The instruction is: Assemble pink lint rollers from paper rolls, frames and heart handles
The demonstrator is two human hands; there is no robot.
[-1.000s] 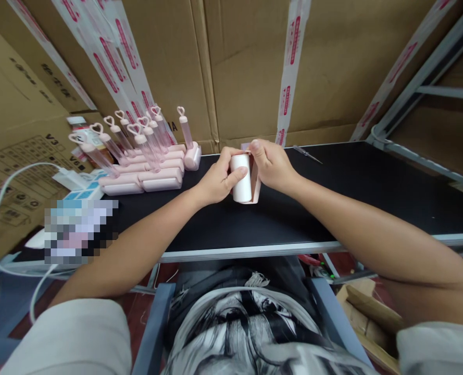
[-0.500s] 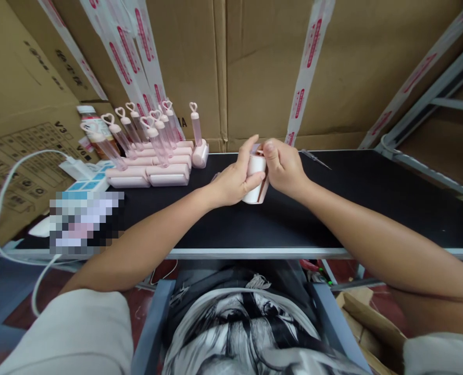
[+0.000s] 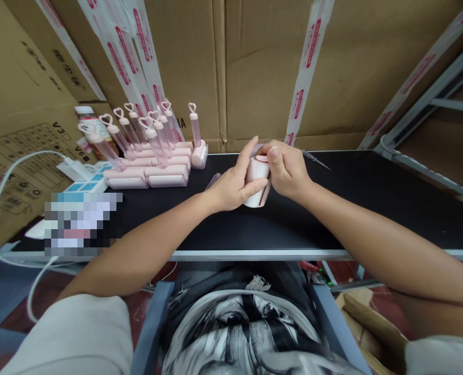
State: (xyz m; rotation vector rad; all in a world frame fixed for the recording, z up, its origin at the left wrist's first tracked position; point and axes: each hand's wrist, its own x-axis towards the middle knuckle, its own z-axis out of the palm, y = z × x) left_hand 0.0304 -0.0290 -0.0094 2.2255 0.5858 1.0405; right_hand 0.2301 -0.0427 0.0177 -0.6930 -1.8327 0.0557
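Observation:
Above the black tabletop, a short white cylinder-shaped object (image 3: 258,179) with a pinkish top and a brown stripe down its right side is held between my hands. Its exact kind is unclear. My left hand (image 3: 237,182) wraps the left side, thumb across the front and index finger raised. My right hand (image 3: 288,165) grips it at the upper right, with the thumb bent near the top edge and the other fingertips mostly hidden. A clear plastic piece (image 3: 213,180) lies on the table beside my left wrist.
Several pink heart-topped wands on pink bases (image 3: 149,172) stand at the left. Beside them are a bottle (image 3: 94,122), a power strip (image 3: 92,179) with a white cable, and a pixelated area. A thin pointed tool (image 3: 317,160) lies behind my right hand. Cardboard (image 3: 262,67) backs the table (image 3: 200,229).
The white object has tilted and dropped slightly, showing its pinkish top more. My right hand has spread a little across its upper end. More of the clear plastic piece shows.

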